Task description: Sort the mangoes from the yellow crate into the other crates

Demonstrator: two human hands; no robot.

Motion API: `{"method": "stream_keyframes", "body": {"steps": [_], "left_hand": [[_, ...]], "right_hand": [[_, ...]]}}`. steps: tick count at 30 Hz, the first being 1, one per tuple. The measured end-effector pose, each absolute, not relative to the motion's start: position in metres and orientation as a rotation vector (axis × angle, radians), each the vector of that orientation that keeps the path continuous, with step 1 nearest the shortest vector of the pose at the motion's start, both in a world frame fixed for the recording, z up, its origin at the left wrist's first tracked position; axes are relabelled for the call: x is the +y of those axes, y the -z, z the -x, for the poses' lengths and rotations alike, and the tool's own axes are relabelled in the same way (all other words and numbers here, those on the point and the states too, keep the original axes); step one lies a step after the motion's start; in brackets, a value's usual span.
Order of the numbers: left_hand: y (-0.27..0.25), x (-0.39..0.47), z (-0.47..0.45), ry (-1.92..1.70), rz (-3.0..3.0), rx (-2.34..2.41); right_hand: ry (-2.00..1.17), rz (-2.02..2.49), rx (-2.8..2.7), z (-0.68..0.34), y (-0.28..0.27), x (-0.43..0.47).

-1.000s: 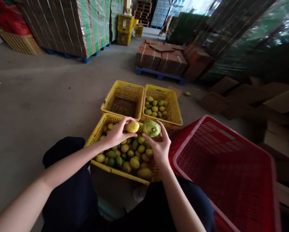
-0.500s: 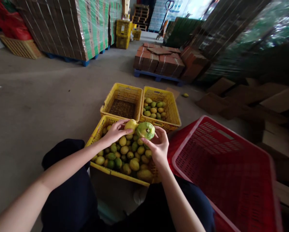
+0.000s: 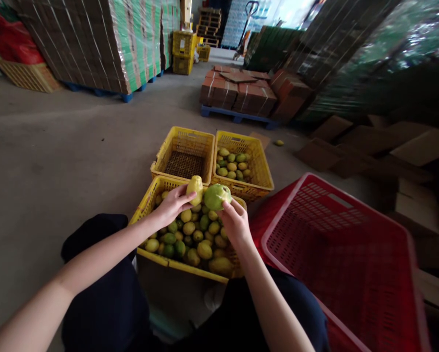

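Observation:
My left hand [image 3: 175,204] is closed on a yellow lemon [image 3: 195,189], held upright with its narrow end up. Beside it, my right hand [image 3: 237,219] grips a larger, bumpy green lemon [image 3: 216,196] by its right side. Both fruits are held side by side above the near yellow crate [image 3: 175,263]. That crate is filled with yellow and green lemons [image 3: 204,250], among them a large elongated one [image 3: 221,266] by the near rim.
Behind stand a yellow crate [image 3: 184,134] with a bare floor and another yellow crate [image 3: 265,164] partly filled with lemons. At my right is a big red crate [image 3: 336,234]. Strapped cartons [image 3: 237,93] lie on a blue pallet farther off; one lemon [image 3: 279,143] lies on the floor.
Both fruits have been turned in my fingers: the yellow lemon now points upward, and the green one shows its smoother side. The view has shifted slightly.

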State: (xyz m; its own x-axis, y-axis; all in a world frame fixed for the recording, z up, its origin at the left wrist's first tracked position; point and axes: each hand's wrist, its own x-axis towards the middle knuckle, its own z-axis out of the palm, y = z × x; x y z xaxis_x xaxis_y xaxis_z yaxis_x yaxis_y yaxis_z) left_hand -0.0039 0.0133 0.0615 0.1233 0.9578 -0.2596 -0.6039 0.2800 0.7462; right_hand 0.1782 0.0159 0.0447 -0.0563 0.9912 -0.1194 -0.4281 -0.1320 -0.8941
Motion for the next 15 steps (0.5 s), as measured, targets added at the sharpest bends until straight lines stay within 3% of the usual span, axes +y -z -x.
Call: {"method": "stream_keyframes", "body": {"steps": [15], "left_hand": [[-0.0679, 0.0177, 0.0125, -1.181, -0.581, 0.946]], "right_hand": [[-1.389, 0.948, -1.064, -0.1867, -0.0451, 0.0096]]}}
